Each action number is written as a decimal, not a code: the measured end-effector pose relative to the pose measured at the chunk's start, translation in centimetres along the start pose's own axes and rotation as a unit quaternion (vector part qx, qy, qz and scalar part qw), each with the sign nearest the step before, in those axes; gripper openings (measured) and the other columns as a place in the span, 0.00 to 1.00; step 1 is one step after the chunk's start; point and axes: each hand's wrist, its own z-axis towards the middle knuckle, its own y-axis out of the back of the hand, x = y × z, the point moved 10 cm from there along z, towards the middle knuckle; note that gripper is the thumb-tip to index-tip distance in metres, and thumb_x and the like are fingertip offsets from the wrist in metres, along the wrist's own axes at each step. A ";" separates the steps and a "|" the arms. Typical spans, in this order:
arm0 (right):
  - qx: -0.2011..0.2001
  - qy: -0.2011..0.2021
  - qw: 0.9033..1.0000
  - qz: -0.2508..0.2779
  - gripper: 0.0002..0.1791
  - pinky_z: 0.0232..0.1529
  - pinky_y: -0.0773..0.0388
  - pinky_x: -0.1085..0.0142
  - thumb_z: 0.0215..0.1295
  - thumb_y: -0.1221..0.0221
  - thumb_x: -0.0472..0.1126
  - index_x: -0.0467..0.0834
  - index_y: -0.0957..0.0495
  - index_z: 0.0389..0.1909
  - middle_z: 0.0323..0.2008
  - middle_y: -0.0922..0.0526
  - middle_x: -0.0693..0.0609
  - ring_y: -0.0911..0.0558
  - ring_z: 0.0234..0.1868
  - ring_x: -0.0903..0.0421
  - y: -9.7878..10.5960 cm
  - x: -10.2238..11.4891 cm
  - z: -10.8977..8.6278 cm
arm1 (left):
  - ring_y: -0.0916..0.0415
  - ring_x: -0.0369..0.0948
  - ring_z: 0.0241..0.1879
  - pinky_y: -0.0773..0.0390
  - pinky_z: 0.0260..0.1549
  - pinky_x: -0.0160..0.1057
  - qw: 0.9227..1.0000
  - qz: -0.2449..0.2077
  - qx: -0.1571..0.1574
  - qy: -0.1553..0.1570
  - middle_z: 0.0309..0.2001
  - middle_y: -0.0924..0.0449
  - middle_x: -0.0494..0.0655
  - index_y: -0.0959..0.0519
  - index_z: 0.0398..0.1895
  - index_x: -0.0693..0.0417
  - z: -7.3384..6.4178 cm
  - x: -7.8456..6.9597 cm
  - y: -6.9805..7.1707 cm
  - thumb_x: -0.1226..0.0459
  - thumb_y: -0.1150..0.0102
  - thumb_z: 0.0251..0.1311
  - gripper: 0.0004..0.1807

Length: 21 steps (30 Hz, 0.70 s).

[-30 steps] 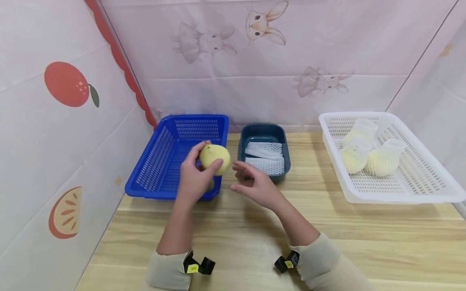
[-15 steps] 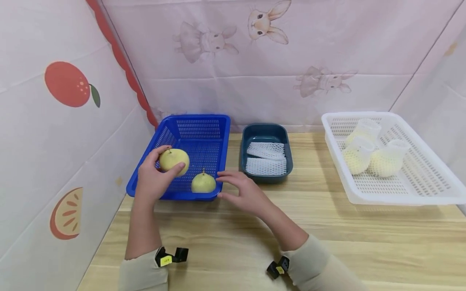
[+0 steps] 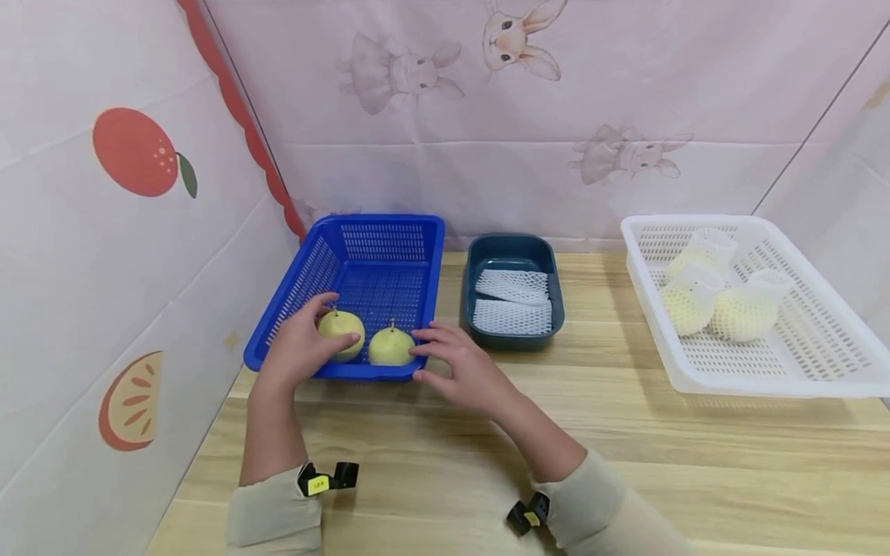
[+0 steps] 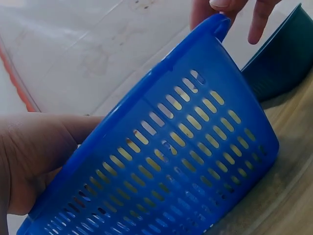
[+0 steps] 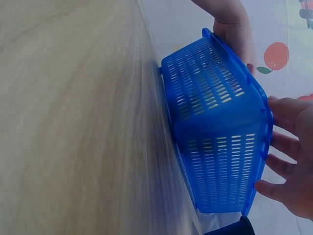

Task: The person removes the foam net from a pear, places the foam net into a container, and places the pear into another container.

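Low in the blue basket (image 3: 431, 270), my left hand (image 3: 299, 347) holds a round yellow-green pear (image 3: 342, 333), thumb on its near side and fingers around the far left side. Right beside it in the same front end sits a second pear (image 3: 391, 347), stem up. My right hand (image 3: 462, 367) is at the basket's front right corner, fingers extended over the rim beside that second pear. In the right wrist view, the spread fingertips of the right hand (image 5: 293, 156) are along the basket's rim. The basket wall hides both pears in the left wrist view, except through its slots.
Right of the basket stands a dark teal tub (image 3: 514, 340) with white foam net sleeves (image 3: 513, 316) in it. Farther right, a white basket (image 3: 786, 384) bears three pears in foam nets (image 3: 744, 313). A printed cloth wall (image 3: 445, 177) closes off the back.
My left hand has carried its pear leftward and down into the blue basket, beside the other pear. My right hand has moved left from near the teal tub to the basket's rim.
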 end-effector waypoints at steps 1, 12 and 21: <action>0.001 0.000 1.000 -0.001 0.18 0.72 0.39 0.52 0.67 0.37 0.49 0.48 0.18 0.55 0.66 0.26 0.53 0.38 0.74 0.51 0.0 -0.1 0.0 | 0.35 0.58 0.67 0.32 0.61 0.64 1.000 0.007 0.007 -0.005 0.69 0.33 0.57 0.38 0.73 0.45 0.1 0.0 -0.2 0.40 0.33 0.53 0.46; 0.011 0.003 1.000 -0.001 0.18 0.72 0.39 0.52 0.67 0.38 0.50 0.50 0.18 0.55 0.67 0.27 0.53 0.39 0.74 0.52 -0.1 -0.1 0.0 | 0.26 0.55 0.57 0.24 0.53 0.57 0.996 0.058 0.066 -0.003 0.59 0.23 0.60 0.25 0.62 0.57 0.1 -0.1 -1.4 0.46 0.35 0.59 0.33; 0.014 0.002 1.000 0.006 0.17 0.72 0.39 0.50 0.67 0.38 0.48 0.49 0.19 0.55 0.68 0.28 0.55 0.40 0.75 0.52 -0.1 -0.4 0.0 | 0.28 0.56 0.61 0.28 0.58 0.61 0.996 0.057 0.067 0.000 0.62 0.25 0.60 0.27 0.64 0.57 0.3 -0.4 -1.5 0.46 0.37 0.62 0.33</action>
